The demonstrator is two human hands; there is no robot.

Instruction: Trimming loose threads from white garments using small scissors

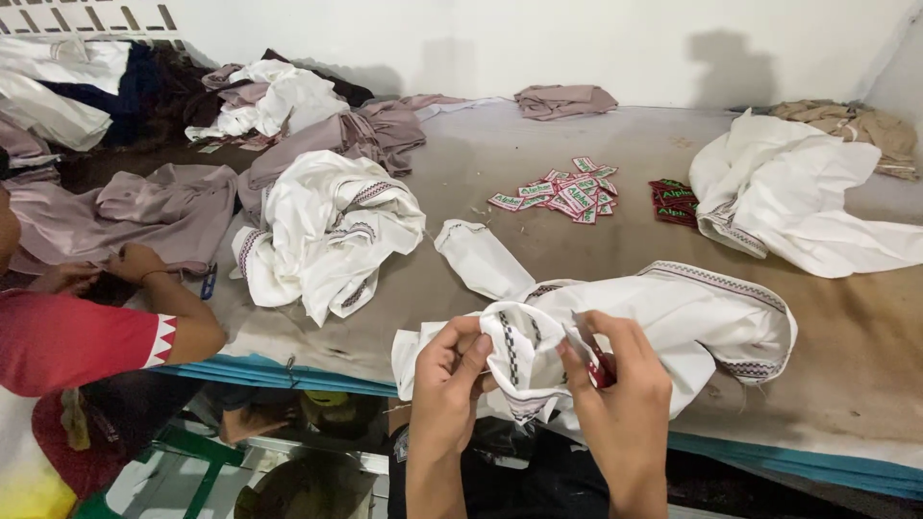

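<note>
Surface: stained grey worktable (846, 365) under white wall | Step: judged label fitting on white garment with patterned trim (673, 308), draped at near edge | left hand (452, 380) pinches its fold | right hand (615, 384) grips red tag (598, 363) against cloth; next needs alignment | Beyond: pile of woven labels (567, 195).

Soft, even light falls from above and in front, bright on the white wall (461, 38) and the pale cloth. Two faint shadows lie on the wall near the bench's (846, 365) far edge. Under its near edge all is dark. Straight lines bow toward the corners; focus is sharp, without glare.
</note>
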